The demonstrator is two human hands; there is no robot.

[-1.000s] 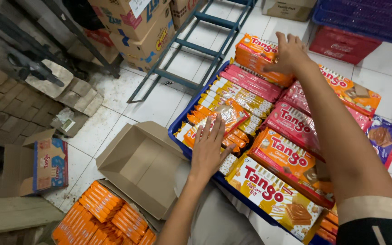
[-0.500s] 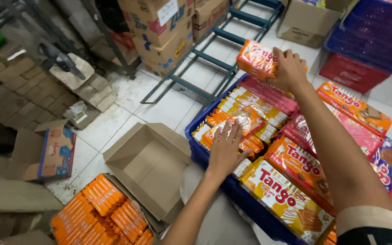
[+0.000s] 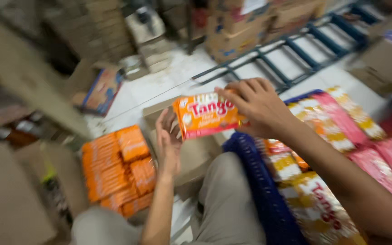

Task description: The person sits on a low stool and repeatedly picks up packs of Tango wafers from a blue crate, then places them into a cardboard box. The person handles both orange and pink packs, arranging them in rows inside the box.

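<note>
Gripping an orange snack packet (image 3: 207, 115) by its right end, the right hand (image 3: 257, 106) had its fingers curled over the top edge and its thumb underneath, clamped on the wrapper. The packet hung in the air above an open cardboard box (image 3: 196, 152) on the floor, between the two hands. The left hand (image 3: 169, 140) was raised just beside the packet's left end, palm turned toward it and fingers spread apart; whether it touched the wrapper could not be told through the blur.

The open box sat between the person's knees, its inside mostly hidden behind the packet and the left hand, so what lay in it could not be made out. To its left, a batch of small orange packs (image 3: 116, 168) lay packed in tight rows on the floor. On the right, a blue crate (image 3: 262, 190) held many larger packets, yellow and white ones nearest the person and pink ones (image 3: 386, 159) farther right, filling it to the rim.

Farther back, a blue ladder (image 3: 296, 50) lay flat on the white tiled floor (image 3: 159, 86). Stacked cardboard cartons (image 3: 241, 27) stood beyond it, and a smaller printed carton (image 3: 100, 90) leaned near the shelving at the left.
</note>
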